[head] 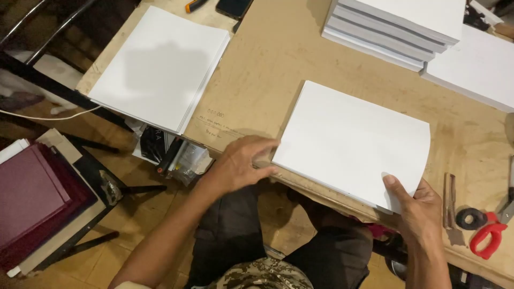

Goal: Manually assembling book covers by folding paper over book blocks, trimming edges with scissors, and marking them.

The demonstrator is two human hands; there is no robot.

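A: Head view, item one: sheaf of white paper (350,142), lying flat at the near edge of the brown worktable (267,69), its near corner overhanging the edge.

B: Hands on it?

A: Both. The left hand (241,163) lies against the sheaf's left near corner, fingers curled and pressed to the paper's edge, closed on nothing. The right hand (420,206) pinches the right near corner, thumb on top and fingers beneath, so the corner lifts a little.

B: Step in hand, by judgement?

A: Squaring the sheaf, it seems: one hand butts the side while the other holds the corner. The edges look nearly flush. A next move would call for a firm two-handed hold so the sheets do not fan out or slide off the table edge.

B: Other entries?

A: A second, flatter stack of white sheets (160,67) on the table's far left, well apart. Bound white blocks (393,27) piled at the far right. Red-handled scissors (490,235) and a small black ring (471,218) just beside the right hand. Maroon boards (32,198) on a low stand at the left, off the table. A dark phone (234,7) at the far edge.
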